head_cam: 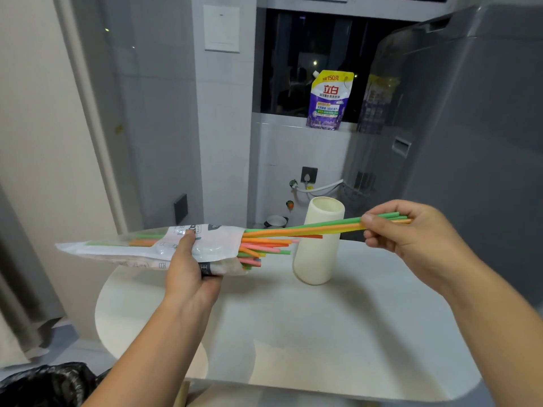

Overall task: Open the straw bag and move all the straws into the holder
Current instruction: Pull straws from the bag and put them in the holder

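Straw bag [152, 245] is lying sideways in my left hand [191, 277], gripped around the middle above the table [323, 333]. My right hand [411, 233] pinches a few straws [323, 226] half out of it, crossing in front of the holder [318, 242].

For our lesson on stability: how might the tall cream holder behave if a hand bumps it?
The holder is tall and narrow, so it would probably tip easily. It looks empty, so likely light. Being round, it may roll across the table.

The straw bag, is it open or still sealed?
Open. Coloured straws stick out of the straw bag's right end, and the right hand grips a few drawn partway out.
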The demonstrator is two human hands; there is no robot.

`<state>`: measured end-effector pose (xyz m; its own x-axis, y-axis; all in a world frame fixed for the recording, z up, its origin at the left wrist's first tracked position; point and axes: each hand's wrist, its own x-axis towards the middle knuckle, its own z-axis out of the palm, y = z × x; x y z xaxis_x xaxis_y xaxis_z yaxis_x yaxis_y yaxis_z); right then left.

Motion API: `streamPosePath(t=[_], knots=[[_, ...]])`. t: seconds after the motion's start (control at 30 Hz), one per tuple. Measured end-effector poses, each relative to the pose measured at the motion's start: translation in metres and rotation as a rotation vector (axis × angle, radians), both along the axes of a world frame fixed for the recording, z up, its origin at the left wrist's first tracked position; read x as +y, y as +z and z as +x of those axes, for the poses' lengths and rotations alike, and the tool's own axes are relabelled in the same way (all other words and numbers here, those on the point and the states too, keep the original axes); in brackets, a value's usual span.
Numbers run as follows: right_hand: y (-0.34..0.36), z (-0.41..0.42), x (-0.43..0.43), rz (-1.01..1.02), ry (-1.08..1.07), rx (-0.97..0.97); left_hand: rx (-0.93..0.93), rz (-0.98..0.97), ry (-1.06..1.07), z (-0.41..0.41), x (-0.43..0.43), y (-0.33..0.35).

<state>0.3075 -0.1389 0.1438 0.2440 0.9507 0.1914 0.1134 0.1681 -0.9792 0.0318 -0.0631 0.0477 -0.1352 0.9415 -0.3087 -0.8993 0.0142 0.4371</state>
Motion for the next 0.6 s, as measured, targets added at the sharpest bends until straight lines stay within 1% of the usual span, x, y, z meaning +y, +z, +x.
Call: streamPosePath(t=[0.23, 0.47, 0.6], knots=[[0.017, 0.031, -0.011, 0.007, -0.054, -0.042, 0.008, -0.041, 0.008, -0.001, 0.005, -0.007], [0.024, 0.049, -0.013, 0.082, -0.215, 0.012, 0.019, -0.061, 0.016, 0.001, 0.004, -0.011], [0.033, 0.054, -0.012, 0.123, -0.329, -0.049, 0.031, -0.048, -0.019, 0.008, -0.002, -0.01]])
